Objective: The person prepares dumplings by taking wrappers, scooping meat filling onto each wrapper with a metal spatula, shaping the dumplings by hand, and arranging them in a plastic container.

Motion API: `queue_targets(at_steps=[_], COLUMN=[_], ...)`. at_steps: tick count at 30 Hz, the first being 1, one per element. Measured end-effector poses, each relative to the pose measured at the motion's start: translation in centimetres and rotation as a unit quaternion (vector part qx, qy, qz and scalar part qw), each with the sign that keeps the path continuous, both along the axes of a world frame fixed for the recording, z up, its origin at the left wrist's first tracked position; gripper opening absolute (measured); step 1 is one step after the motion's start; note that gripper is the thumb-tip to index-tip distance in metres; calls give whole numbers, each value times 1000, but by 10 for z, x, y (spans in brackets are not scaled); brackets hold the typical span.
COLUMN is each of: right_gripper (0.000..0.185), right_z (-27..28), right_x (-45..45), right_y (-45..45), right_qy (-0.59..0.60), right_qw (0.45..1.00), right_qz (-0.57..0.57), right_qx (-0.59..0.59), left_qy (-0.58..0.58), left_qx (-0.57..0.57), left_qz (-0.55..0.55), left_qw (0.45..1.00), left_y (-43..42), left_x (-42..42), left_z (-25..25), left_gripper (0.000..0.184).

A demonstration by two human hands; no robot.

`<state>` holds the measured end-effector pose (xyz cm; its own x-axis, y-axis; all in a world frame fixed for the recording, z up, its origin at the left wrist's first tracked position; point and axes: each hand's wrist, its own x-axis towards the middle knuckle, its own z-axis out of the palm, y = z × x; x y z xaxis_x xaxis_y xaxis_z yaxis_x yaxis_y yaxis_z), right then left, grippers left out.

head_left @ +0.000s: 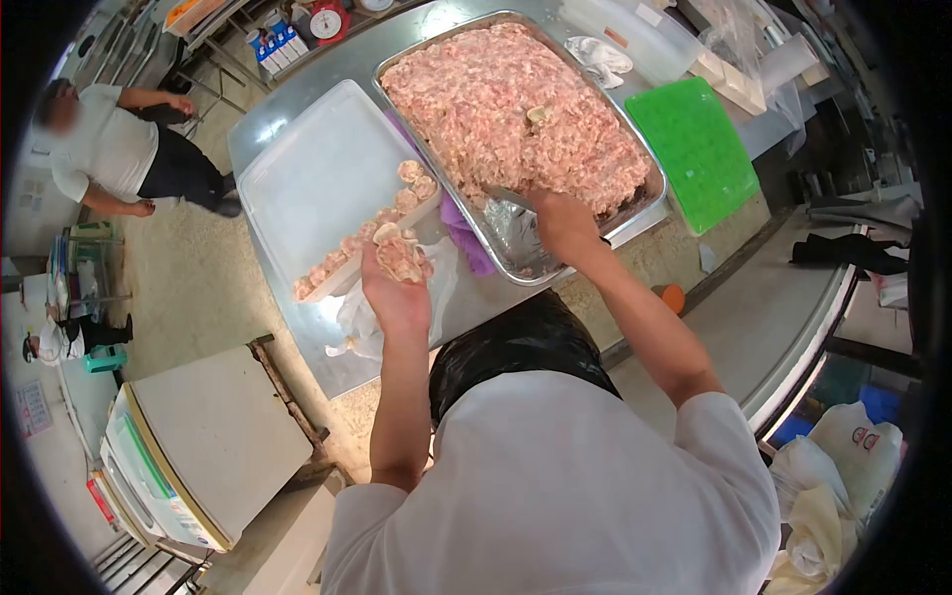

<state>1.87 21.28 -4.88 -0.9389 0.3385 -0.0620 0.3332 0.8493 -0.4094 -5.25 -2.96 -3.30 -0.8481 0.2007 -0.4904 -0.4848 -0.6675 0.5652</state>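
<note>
My left hand (399, 305) is palm up, fingers curled round a dumpling (399, 256) of pink minced filling with pale wrapper showing. Just beyond it, a row of similar filled dumplings (342, 253) lines the near edge of a white plastic tray (322, 164). My right hand (570, 230) grips a flat metal spatula (508, 196), its blade touching the filling. That pink minced meat (496, 94) fills most of a deep steel pan (516, 248); bare metal shows at its near corner. A small pale wrapper piece (536, 115) lies on the meat.
A purple cloth (466, 238) sits between tray and pan, and a crumpled plastic bag (359, 322) lies under my left hand. Right of the pan is a green lidded tray (692, 154). A white cloth (600, 59) rests behind. Another person (119, 144) stands at the left.
</note>
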Motion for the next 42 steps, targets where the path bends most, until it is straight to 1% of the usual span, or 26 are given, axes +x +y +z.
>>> queue_targets(at_steps=[1, 3, 7, 9, 12, 13, 15, 17, 18, 19, 21, 22, 25, 28, 29, 31, 32, 33, 34, 35, 36, 37, 38, 39, 40, 42], right_gripper=[21, 18, 13, 11, 13, 16, 22, 26, 29, 30, 31, 34, 38, 38, 37, 34, 32, 29, 27, 24, 21, 18, 15, 13, 11, 16], right_z=[-2, -4, -3, -9, 23, 42, 72, 66, 63, 62, 60, 53, 66, 66, 62, 51, 51, 59, 68, 80, 94, 109, 125, 140, 147, 147], right_x=[-1, -4, 3, 6, 19, 21, 33, 43, 46, 47, 49, 50, 54, 50, 49, 40, 37, 36, 38, 39, 38, 34, 28, 23, 22, 16], right_y=[-1, -2, -5, -3, 7, 4, -7, -31, -43, -53, -67, -68, -58, -63, -65, -70, -66, -59, -51, -38, -22, -10, -4, 2, 5, 2], right_qy=[-14, -40, 15, 65, 65, 14, -93, 62, 141, 137, 129, 132, 108, 126, 127, 130, 130, 128, 124, 89, 56, 25, -2, -33, -66, -71], right_qw=[1000, 998, 997, 993, 963, 945, 878, 905, 906, 923, 951, 948, 955, 958, 954, 945, 937, 930, 921, 923, 923, 923, 932, 938, 941, 938], right_qz=[19, 56, 68, 95, 93, 57, -20, 70, 111, 108, 99, 96, 108, 142, 131, 115, 110, 103, 94, 99, 106, 112, 149, 184, 218, 248], right_qx=[-5, -11, -24, -9, -243, -323, -470, -416, -382, -344, -264, -273, -255, -216, -236, -279, -304, -330, -356, -361, -365, -368, -330, -291, -251, -231], left_qy=[10, 12, -11, -24, -24, -20, -1, 25, 40, 56, 21, 4, 38, 5, -15, -52, -40, -32, -26, 28, 83, 140, 219, 292, 358, 359], left_qx=[6, -21, -27, 9, 60, 77, 95, 123, 141, 159, 132, 118, 112, 112, 88, 38, 72, 103, 135, 66, -2, -70, -111, -149, -181, -167], left_qz=[-24, -30, 0, 3, -6, -8, -12, -34, -51, -70, -8, 25, 22, 12, 28, 65, 51, 35, 18, -72, -162, -251, -344, -431, -509, -540], left_qw=[1000, 999, 1000, 1000, 998, 997, 995, 992, 988, 983, 991, 993, 993, 994, 996, 996, 995, 994, 990, 995, 983, 955, 906, 841, 761, 743], left_y=[-5, -15, -19, -16, -13, -13, -9, -1, 3, 7, 20, 24, 17, 14, 17, 22, 18, 14, 11, 0, -20, -34, -38, -41, -41, -32], left_x=[3, 8, 16, 15, 10, 8, 8, 7, 7, 7, 10, 11, 5, 5, 5, 2, 3, 11, 16, 15, 9, 3, 2, 5, 10, 15], left_z=[-6, -11, -17, -17, -20, -22, -21, -17, -14, -7, 11, 17, -2, -15, -17, -3, 5, 29, 40, 22, -10, -27, -20, -8, 3, 20], left_gripper=[37, 39, 43, 44, 46, 46, 46, 44, 42, 39, 39, 39, 37, 31, 31, 32, 31, 31, 31, 30, 29, 29, 30, 34, 38, 49])
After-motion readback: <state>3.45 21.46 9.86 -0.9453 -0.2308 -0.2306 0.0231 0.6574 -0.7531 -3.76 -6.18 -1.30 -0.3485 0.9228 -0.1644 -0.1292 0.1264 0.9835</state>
